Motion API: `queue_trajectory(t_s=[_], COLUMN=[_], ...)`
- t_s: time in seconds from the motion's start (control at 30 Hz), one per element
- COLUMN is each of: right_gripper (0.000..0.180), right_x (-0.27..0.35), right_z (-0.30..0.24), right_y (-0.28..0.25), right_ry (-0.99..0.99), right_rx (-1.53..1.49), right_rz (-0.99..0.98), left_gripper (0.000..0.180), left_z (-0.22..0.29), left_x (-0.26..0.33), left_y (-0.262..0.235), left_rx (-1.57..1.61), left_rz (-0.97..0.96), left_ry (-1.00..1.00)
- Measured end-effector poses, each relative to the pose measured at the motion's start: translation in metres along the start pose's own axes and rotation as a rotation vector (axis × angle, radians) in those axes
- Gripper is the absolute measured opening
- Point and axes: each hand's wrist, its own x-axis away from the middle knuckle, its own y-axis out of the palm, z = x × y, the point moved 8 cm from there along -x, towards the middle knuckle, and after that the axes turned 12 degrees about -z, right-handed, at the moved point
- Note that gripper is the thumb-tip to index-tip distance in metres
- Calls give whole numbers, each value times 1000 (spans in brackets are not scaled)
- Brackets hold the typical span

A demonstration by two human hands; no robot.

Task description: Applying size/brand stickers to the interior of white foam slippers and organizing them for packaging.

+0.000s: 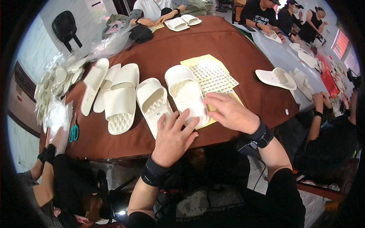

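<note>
Two slippers (184, 83), number sticker (158, 114) on one; label sheet (218, 79) alongside. Left grip (172, 136) spread; right grip (236, 114): cannot tell if clamped.

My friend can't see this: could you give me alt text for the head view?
A person's left hand and right hand are at two cream slippers on a brown cloth, beside label sheets. More slippers and teal scissors lie to the left; other people are nearby.

One head-worn fisheye view, close above a brown-covered table (243, 60), downward and forward
</note>
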Motion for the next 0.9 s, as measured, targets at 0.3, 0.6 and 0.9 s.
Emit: queue_trajectory(t_s=[0.3,0.6,0.9], right_gripper=[36,33,31], right_x=[10,18,28], right_z=[27,32,26], right_y=[3,7,7], right_ry=[135,134,132], right_rx=[158,222,299], right_rz=[-98,-55,35], left_gripper=[43,45,43], left_z=[2,3,5], left_x=[1,-14,-15], left_y=[-1,0,1], left_rx=[-5,39,-39], left_rz=[30,56,127], left_ry=[-33,-72,-91])
